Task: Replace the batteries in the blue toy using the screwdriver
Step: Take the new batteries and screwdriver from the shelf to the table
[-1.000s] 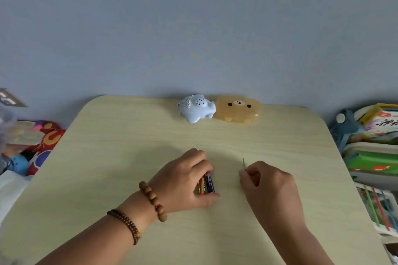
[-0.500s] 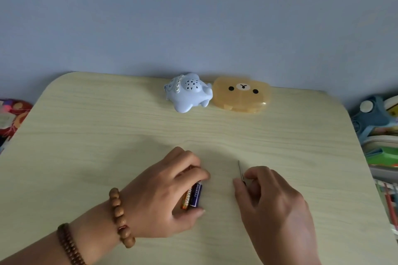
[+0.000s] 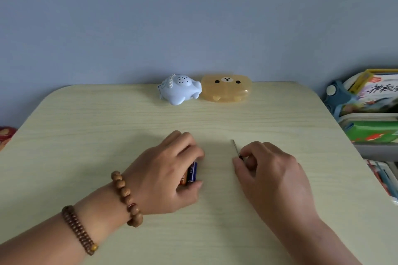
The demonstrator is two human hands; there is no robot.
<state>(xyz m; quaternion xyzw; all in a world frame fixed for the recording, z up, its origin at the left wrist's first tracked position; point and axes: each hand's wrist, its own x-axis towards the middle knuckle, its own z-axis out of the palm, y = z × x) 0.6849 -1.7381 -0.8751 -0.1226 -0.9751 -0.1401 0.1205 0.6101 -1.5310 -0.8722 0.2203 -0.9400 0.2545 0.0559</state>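
The toy (image 3: 179, 90) lies at the far edge of the table (image 3: 86, 135), about the middle of that edge, and it touches an orange bear case (image 3: 226, 89) on its right. Its speaker holes are turned up, and a battery cover is not visible. Both hands are well apart from it, in the middle of the table toward the near edge.

The left hand (image 3: 165, 170) is curled over two batteries (image 3: 192, 172) and holds them between thumb and fingers against the table. The right hand (image 3: 271, 172) pinches the screwdriver (image 3: 235, 148) by its handle. Only the thin shaft comes out, and it points toward the far edge. The two hands are near each other but do not touch.

Compared with one second ago, almost nothing has changed. Each hand grips the same thing in about the same place, the batteries have only turned a little under the fingers, and the toy has not moved beside the case. Mostly the camera has shifted. I judge therefore that the task is at its very beginning: the screwdriver and batteries are ready, but the toy must be taken and turned over before any screw can be reached.
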